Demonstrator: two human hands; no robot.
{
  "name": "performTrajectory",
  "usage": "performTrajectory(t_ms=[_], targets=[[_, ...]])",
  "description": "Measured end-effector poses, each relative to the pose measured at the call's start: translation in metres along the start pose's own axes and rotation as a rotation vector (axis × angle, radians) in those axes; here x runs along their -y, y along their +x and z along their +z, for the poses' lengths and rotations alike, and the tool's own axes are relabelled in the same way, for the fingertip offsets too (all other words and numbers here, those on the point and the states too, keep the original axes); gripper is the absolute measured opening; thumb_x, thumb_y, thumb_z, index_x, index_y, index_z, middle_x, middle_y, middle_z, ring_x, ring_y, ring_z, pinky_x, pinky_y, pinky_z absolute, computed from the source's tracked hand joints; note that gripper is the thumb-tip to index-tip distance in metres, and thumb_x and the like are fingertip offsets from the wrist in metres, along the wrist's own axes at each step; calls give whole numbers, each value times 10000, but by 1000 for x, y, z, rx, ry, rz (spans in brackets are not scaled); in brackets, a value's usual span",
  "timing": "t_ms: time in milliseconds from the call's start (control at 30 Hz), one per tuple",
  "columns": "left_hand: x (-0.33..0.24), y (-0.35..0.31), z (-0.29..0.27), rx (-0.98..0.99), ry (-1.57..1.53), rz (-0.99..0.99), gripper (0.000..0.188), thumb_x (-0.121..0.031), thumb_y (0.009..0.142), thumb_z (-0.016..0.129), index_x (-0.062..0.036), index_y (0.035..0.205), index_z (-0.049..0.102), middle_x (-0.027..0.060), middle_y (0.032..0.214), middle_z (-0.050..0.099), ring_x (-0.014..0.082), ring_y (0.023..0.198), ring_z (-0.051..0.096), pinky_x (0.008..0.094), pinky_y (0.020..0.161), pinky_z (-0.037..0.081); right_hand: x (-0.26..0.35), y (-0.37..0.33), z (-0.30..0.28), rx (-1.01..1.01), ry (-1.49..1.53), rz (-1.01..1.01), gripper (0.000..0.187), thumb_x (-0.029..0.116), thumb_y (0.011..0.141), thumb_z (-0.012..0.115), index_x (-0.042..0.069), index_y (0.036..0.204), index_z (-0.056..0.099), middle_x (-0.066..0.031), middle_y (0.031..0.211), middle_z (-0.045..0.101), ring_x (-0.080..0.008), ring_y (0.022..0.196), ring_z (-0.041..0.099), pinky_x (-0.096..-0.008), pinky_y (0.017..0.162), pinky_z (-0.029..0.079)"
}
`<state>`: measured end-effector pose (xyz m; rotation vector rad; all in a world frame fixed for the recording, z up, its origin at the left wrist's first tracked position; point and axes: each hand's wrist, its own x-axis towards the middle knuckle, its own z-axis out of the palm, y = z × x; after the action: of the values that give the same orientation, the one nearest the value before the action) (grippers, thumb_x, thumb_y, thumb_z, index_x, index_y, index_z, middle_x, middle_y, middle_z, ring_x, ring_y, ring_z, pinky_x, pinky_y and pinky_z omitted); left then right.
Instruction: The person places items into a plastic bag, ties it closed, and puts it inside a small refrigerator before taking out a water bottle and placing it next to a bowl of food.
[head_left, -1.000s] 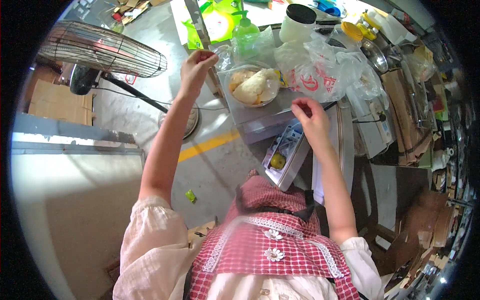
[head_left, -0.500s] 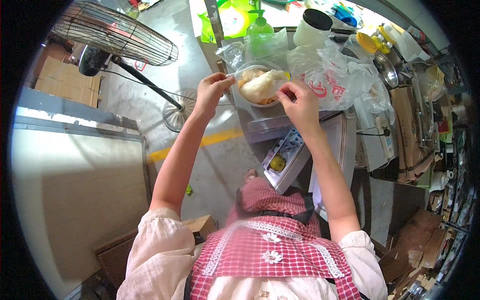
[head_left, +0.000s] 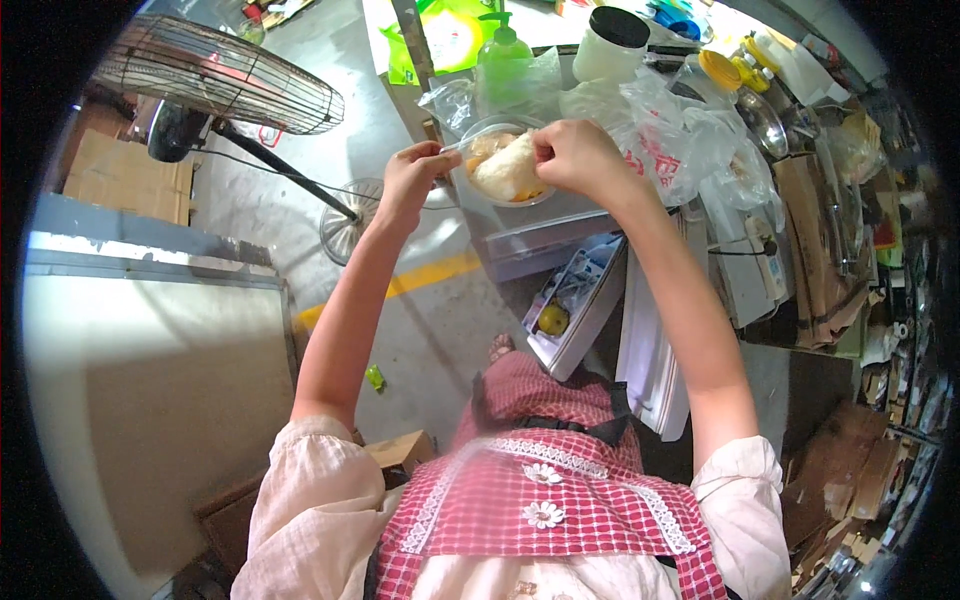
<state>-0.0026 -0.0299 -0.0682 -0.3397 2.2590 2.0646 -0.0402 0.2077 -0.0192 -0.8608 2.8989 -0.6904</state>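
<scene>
A round, pale plastic bowl (head_left: 520, 202) stands at the near end of the cluttered counter. In it lie a large white lump of food (head_left: 508, 168) and some orange pieces. My left hand (head_left: 408, 180) is closed at the bowl's left side, pinching the edge of what looks like clear plastic film (head_left: 452, 150). Over the bowl's right side, my right hand (head_left: 580, 158) is closed in a pinch beside the white food. Its fingertips hide whatever is between them.
Behind the bowl are a green pump bottle (head_left: 504, 65), a black-lidded jar (head_left: 610, 48) and crumpled clear bags (head_left: 700, 150). Below the counter, an open drawer (head_left: 578, 300) holds a yellowish round fruit (head_left: 553, 319). A standing fan (head_left: 225, 80) is at the left.
My right hand has moved left and up, inward over the bowl, and now covers its right edge. My left hand has stayed near the bowl's left rim. The whole view has shifted slightly.
</scene>
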Motion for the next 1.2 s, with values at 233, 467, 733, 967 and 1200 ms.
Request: performTrajectory(t_ms=[233,467,733,967,1200], targets=[[6,-2,-10,54,-3,1,203,-248,854,685,-61,918,729,-33,820,641,70,757,539,240,676,387,-11,-22,-9,-199,267,134,172,219,762,701,55,812,711,-75,709,693,-171,655,659,-323,624,503],[99,-44,-40,-102,-175,-106,278,-298,975,568,-101,1087,729,-28,966,682,85,868,578,263,757,416,-48,-103,17,-470,490,322,175,73,826,623,35,964,725,-112,897,714,-276,845,691,-374,759,528],[186,-116,5,8,-285,-418,389,-44,893,515,-4,1268,608,87,1150,681,169,1011,628,292,885,483,-44,-101,70,-461,52,54,442,-36,722,543,-20,1154,632,-200,1184,586,-400,1111,541,-437,1000,430],[210,-159,28,42,-344,-461,378,-46,842,562,19,1209,628,71,1089,670,159,983,615,287,873,487,54,-106,120,-229,200,-296,378,10,692,593,-51,1061,650,-222,1171,608,-372,1108,570,-448,1009,449],[203,-179,27,-142,-127,-412,220,-136,896,584,-19,1051,689,-1,916,650,99,822,573,254,708,453,111,-102,123,117,66,-277,421,108,720,650,9,1129,670,-141,1224,610,-304,1133,544,-416,1076,369]])
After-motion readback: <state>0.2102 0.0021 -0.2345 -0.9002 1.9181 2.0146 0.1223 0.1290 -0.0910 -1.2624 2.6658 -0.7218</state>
